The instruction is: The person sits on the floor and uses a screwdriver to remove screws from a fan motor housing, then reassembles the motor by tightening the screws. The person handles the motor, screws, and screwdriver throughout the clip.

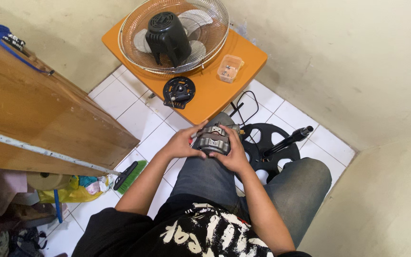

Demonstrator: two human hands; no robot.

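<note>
From the head camera, looking down: a seated person holds a grey metal fan motor (213, 139) over the left knee, just in front of the near corner of a small orange tabletop (215, 93). The left hand (182, 142) cups the motor's left side with fingers curled round the housing; the right hand (235, 151) wraps its right side, fingers bent over the top. Both hands are closed on the motor, pressing it between them.

The motor looks like a dense, rigid lump of cast metal and windings, probably heavy for its bulk, with hard corners and a bare housing that could slip in the palms. The solid outer frame seems the safest place to grip; thin wires and any shaft end are likely the delicate parts.

On the tabletop lie a wire fan guard (174, 35) with a black motor cover (167, 38) resting in it, a round black back plate (179, 92) and a small clear plastic box (229, 68) near the right edge.

Room is tight. A wooden board (39, 114) leans in on the left, a wall closes the right, and the black fan base (272, 147) with its pole lies on the white tile floor (134, 114) just beyond the knees. A green-bristled broom (130, 175) sits by the left elbow.
</note>
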